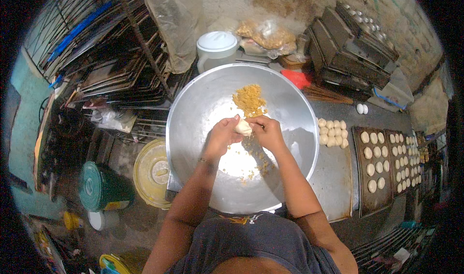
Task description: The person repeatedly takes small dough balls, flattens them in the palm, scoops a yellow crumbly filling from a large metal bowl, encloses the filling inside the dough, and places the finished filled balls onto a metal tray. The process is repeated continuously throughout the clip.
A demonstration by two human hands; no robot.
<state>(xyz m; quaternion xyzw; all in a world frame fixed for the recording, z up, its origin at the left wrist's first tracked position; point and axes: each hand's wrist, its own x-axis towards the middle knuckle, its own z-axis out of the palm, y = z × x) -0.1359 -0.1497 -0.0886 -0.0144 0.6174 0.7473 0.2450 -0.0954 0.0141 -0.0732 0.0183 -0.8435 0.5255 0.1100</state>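
Over a wide metal basin [195,103], my left hand [223,134] holds a small piece of pale dough [243,128] between thumb and fingers. The fingertips of my right hand [266,131] pinch the dough's right edge. Just beyond both hands, a heap of crumbly yellow-brown filling [249,99] rests on the basin's inner surface. Loose crumbs [264,164] of it are scattered below my hands. Whether any filling sits inside the dough is hidden by the folded dough and fingers.
Right of the basin, dough balls [331,132] sit on a metal sheet [335,179]. Beyond it, a dark baking tray [378,201] carries rows of flattened dough rounds. Two eggs [361,109] lie behind. A lidded plastic pitcher [217,51] stands at the back; lidded buckets [92,189] stand left.
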